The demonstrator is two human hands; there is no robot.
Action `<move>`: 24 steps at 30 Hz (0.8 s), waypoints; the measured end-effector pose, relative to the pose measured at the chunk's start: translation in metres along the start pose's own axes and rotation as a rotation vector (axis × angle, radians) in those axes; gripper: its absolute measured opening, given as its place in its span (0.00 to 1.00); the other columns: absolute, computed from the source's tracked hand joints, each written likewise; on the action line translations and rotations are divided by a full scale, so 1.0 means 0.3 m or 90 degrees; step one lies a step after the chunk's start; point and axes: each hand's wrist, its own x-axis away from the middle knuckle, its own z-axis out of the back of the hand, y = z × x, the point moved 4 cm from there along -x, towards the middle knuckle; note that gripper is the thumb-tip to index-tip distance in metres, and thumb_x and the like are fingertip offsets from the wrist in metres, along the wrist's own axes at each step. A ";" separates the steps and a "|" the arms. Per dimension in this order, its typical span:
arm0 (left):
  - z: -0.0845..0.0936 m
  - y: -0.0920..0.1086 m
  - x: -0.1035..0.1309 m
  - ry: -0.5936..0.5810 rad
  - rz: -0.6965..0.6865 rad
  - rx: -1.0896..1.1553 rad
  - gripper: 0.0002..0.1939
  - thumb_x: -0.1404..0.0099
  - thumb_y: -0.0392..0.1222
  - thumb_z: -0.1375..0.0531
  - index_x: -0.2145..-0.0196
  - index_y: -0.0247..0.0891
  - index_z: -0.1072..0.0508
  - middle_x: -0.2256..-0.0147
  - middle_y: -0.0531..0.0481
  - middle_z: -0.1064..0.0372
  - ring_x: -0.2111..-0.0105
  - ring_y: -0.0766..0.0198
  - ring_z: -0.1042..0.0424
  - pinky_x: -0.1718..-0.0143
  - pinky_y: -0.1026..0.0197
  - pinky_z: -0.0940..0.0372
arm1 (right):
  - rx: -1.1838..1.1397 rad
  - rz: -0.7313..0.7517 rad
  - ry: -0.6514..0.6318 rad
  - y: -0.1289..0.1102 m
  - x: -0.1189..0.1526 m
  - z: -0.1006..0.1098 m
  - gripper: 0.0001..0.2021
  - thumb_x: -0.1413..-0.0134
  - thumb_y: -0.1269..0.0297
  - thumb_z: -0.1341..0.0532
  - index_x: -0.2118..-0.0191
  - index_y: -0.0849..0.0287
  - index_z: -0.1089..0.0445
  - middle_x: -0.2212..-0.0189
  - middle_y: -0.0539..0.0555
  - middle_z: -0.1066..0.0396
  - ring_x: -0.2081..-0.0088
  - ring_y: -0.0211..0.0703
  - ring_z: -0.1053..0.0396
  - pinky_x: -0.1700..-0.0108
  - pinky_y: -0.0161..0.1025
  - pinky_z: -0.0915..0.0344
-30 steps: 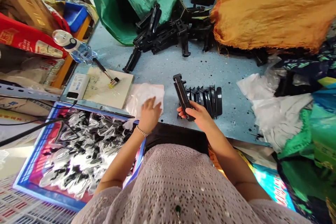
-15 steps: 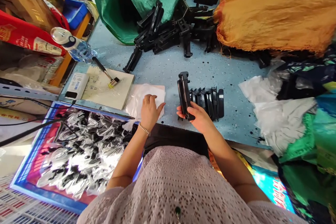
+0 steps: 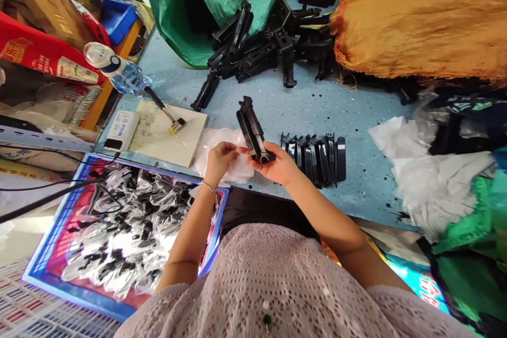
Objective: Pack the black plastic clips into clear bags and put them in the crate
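Observation:
My right hand (image 3: 280,165) is closed around a long black plastic part (image 3: 252,129) with notched ends, holding it tilted above the table. Close by on the left, my left hand (image 3: 220,161) pinches with thumb and fingers at what looks like a thin clear plastic bag; its edges are hard to make out. Beneath it lies a stack of clear bags (image 3: 206,143) on the table. The fingertips of both hands nearly meet below the part. Right of my right hand, a row of several similar black parts (image 3: 315,158) stands side by side.
A blue crate (image 3: 47,251) at lower left holds bagged black parts. Behind are a green sack (image 3: 170,37), a pile of black parts (image 3: 257,55) and an orange sack (image 3: 420,21). A brush (image 3: 162,108) lies on a board (image 3: 190,153), near a bottle (image 3: 129,78).
My right hand has carried the black part leftward, away from the row, toward my left hand. The left hand's spread fingers have come together in a pinch. The camera view has shifted slightly.

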 end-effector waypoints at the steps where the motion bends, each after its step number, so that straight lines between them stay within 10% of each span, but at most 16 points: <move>1: 0.007 0.010 0.003 0.015 -0.031 -0.028 0.08 0.40 0.43 0.38 0.65 0.37 0.26 0.68 0.48 0.25 0.69 0.63 0.26 0.65 0.60 0.30 | -0.020 -0.007 0.026 0.011 -0.036 0.001 0.13 0.41 0.58 0.35 0.56 0.62 0.26 0.57 0.60 0.20 0.61 0.42 0.21 0.59 0.34 0.22; 7: 0.058 0.092 0.029 -0.033 -0.243 -0.406 0.16 0.37 0.28 0.47 0.59 0.36 0.21 0.56 0.42 0.23 0.55 0.55 0.24 0.48 0.51 0.29 | -0.010 0.057 0.136 0.043 -0.064 0.074 0.09 0.42 0.64 0.34 0.58 0.62 0.28 0.65 0.58 0.20 0.66 0.41 0.20 0.65 0.34 0.22; 13: 0.093 0.092 0.004 -0.028 -0.261 -0.390 0.25 0.37 0.27 0.47 0.45 0.34 0.25 0.46 0.39 0.28 0.50 0.56 0.24 0.47 0.54 0.27 | 0.028 -0.162 -0.170 0.121 0.108 0.078 0.18 0.40 0.53 0.40 0.59 0.66 0.29 0.71 0.59 0.21 0.80 0.36 0.28 0.80 0.29 0.35; 19: 0.075 0.095 0.090 -0.100 -0.402 -0.428 0.32 0.32 0.26 0.50 0.32 0.37 0.39 0.35 0.37 0.38 0.36 0.54 0.34 0.35 0.50 0.34 | -0.176 -0.283 -0.193 0.170 0.077 0.057 0.24 0.33 0.48 0.49 0.53 0.67 0.31 0.82 0.46 0.33 0.88 0.26 0.53 0.87 0.24 0.51; 24: 0.077 0.134 0.192 -0.105 -0.491 -0.396 0.39 0.32 0.23 0.51 0.27 0.44 0.50 0.32 0.40 0.41 0.32 0.56 0.39 0.33 0.51 0.36 | -0.059 -0.161 -0.052 0.111 0.063 0.049 0.14 0.40 0.53 0.40 0.64 0.62 0.32 0.80 0.49 0.32 0.82 0.32 0.40 0.87 0.26 0.52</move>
